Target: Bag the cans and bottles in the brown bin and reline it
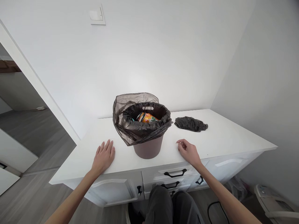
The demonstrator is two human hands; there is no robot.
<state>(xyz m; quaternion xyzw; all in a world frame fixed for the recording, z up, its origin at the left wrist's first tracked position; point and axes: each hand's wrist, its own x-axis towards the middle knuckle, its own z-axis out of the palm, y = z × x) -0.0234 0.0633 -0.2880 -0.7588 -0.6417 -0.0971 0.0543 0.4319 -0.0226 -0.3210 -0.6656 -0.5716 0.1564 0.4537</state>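
Note:
A brown trash bin stands upright on the white cabinet top, lined with a thin black garbage bag that hangs loosely over its rim, mostly on the left. Inside lies an orange drink can with other partly hidden items around it. My left hand lies flat on the cabinet top, left of the bin and apart from it, fingers stretched out. To the bin's right, my right hand rests with its fingers loosely curled, showing nothing in them. A crumpled black plastic bag lies behind my right hand.
The white cabinet sits against the wall, with drawers and black handles above my knees. A light switch is on the wall. On the floor at lower right is a pale appliance; a doorway opens at left.

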